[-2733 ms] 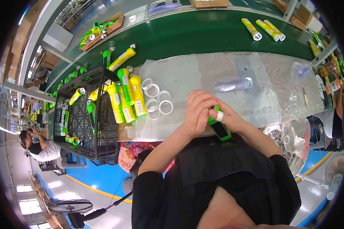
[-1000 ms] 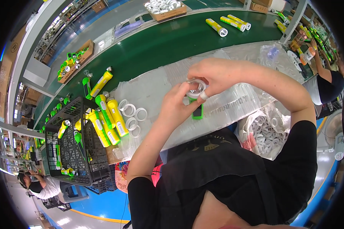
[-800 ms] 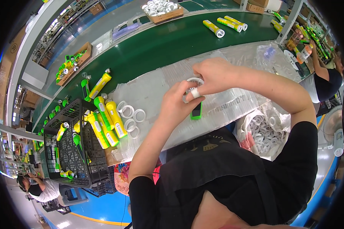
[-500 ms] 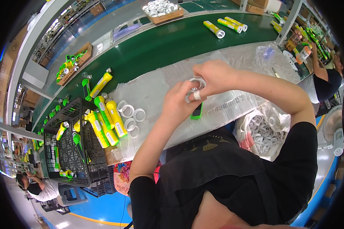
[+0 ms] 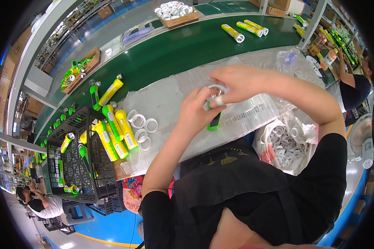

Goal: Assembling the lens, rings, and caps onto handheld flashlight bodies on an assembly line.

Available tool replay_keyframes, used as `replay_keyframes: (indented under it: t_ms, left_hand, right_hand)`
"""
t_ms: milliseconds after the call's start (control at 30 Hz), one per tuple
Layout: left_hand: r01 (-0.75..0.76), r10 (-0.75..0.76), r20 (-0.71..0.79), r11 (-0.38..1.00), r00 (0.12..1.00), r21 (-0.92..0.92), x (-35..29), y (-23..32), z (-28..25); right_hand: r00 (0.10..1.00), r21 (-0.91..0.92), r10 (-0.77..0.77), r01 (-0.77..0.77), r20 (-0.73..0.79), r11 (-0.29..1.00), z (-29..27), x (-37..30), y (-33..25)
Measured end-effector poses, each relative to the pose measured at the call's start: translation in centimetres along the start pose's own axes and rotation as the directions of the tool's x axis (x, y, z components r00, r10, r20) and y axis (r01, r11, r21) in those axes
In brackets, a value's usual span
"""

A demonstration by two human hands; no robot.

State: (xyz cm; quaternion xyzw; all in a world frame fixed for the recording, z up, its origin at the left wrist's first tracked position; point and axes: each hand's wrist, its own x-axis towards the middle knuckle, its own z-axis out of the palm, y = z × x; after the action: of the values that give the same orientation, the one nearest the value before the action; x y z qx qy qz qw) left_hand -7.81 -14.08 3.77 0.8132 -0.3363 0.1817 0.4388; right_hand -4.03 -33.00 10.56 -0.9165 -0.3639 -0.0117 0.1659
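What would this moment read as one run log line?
left hand: around head of green flashlight | right hand: on white ring there | fit: unclear | nearby: loose white rings, black crate

it's one wide fisheye cam up on the person's head, aimed down past a black cloth apron (image 5: 228, 184) at the bare left hand (image 5: 194, 110) and right hand (image 5: 233, 85) pretty close up, over the grey plastic-covered counter (image 5: 166, 103)

Held flashlight (image 5: 214, 121): green, seemingly black-panelled | 5 rings (image 5: 141, 129): white | crate (image 5: 107, 178): black
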Motion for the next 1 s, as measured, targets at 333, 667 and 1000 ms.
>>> replay_keyframes:
  t_ms: [333, 667, 1000]
  left_hand:
    - [0.036, -0.036, -0.015, 0.998, 0.999, -0.054, 0.1, -0.3, 0.2]
    - [-0.019, 0.014, -0.049, 0.995, 0.999, -0.095, 0.3, -1.2, 0.3]
    - [0.209, -0.116, 0.22, 0.857, 0.969, -0.472, -0.9, 0.8, -2.2]
  right_hand:
    - [0.999, 0.121, 0.001, 0.003, -0.034, 0.993, 1.1, -0.1, 1.8]
    - [0.999, 0.229, -0.027, 0.031, -0.02, 0.973, -0.5, -0.5, -0.1]
    - [0.959, 0.487, 0.016, 0.13, -0.283, 0.864, -2.5, -3.4, -2.9]
